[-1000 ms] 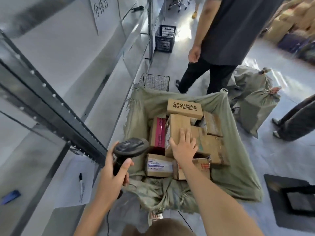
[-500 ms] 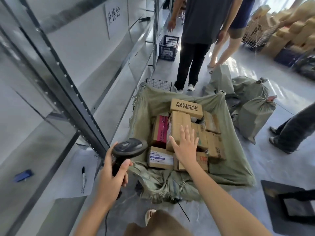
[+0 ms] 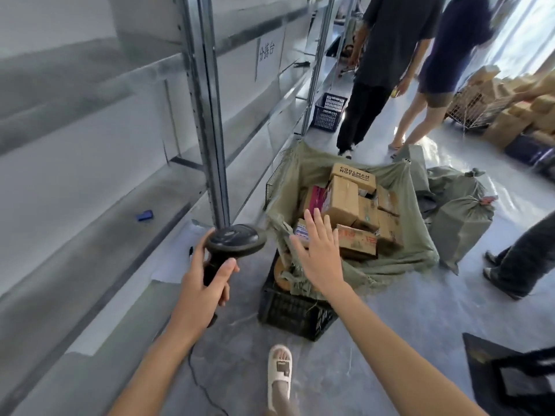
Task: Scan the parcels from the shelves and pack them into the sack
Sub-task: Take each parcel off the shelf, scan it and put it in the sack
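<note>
At the far left, grey metal shelves (image 3: 126, 163) run away from the camera, with a small blue object (image 3: 144, 215) lying on one shelf and a paper sign (image 3: 267, 52) hanging further along. In front of a shelf upright, the left hand (image 3: 201, 283) is closed around the handle of a black barcode scanner (image 3: 234, 240), whose round head points toward the right. A thin cable (image 3: 198, 382) trails on the floor below that arm. Further right, the right hand (image 3: 319, 253) hovers flat, fingers spread, holding nothing, above the near edge of the green sack (image 3: 399, 259). The sack stands open over a black crate (image 3: 292, 313) and is filled with cardboard parcels (image 3: 342, 202); one at the back reads COOLMAN NOTE. A sandalled foot (image 3: 279, 372) shows below. Beyond the sack, two people (image 3: 390, 55) stand in the aisle beside a blue basket (image 3: 329, 112). To the right lie tied green bags (image 3: 459, 223), and more boxes (image 3: 522, 112) are piled at the far edge.
</note>
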`<state>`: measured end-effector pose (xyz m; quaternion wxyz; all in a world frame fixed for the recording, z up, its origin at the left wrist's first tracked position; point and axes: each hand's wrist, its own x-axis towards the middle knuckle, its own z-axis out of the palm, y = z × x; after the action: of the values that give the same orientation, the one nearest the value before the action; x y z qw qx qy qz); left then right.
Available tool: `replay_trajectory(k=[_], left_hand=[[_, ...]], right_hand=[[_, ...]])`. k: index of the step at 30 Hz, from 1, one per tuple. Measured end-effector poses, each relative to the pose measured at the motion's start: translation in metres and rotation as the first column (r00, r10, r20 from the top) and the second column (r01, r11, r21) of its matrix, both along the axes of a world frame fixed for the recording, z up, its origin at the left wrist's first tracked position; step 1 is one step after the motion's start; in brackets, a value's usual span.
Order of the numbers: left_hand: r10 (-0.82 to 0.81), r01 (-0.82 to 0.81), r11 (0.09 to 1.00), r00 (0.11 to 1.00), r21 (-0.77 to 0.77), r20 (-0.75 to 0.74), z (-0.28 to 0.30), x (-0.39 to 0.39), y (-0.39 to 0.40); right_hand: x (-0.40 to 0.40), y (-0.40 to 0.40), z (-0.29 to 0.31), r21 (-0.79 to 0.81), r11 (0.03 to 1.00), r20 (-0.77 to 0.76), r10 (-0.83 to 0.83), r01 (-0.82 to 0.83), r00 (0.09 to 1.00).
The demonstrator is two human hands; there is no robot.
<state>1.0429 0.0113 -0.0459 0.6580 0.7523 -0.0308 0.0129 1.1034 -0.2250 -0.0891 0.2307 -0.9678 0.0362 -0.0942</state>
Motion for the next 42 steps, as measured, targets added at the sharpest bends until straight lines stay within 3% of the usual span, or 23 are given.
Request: replay_trajectory(k=[9,17,24,29,36,42], left_hand=[[0.147,-0.147,0.989,0.986,-0.008,0.074,0.040,-0.096,0.039],[0.397,-0.398,0.917,0.914,-0.008,0.080,0.041,-0.211,0.057],[0.628,-0.629,0.778,0.776,-0.009,0.061,0.043,-0.334,0.057],[0.774,-0.775,0.631,0.631,0.012,0.054,0.049,-0.426,0.077],[0.900,-0.903,0.429,0.428,0.013,0.087,0.066,-0.541,0.115],[0.944,-0.949,0.316,0.311,-0.025,0.112,0.078,-0.646,0.155]], right_hand=[[-0.080,0.062,0.055,0.008,0.979,0.137,0.201,-0.204,0.970],[-0.148,0.106,0.067,-0.014,0.882,0.145,0.469,-0.472,0.871],[-0.237,0.156,0.069,-0.011,0.700,0.121,0.709,-0.714,0.694],[-0.306,0.212,0.075,0.039,0.523,0.130,0.842,-0.851,0.523],[-0.418,0.292,0.088,0.032,0.285,0.147,0.947,-0.958,0.286],[-0.520,0.355,0.096,0.007,0.149,0.151,0.977,-0.989,0.148]])
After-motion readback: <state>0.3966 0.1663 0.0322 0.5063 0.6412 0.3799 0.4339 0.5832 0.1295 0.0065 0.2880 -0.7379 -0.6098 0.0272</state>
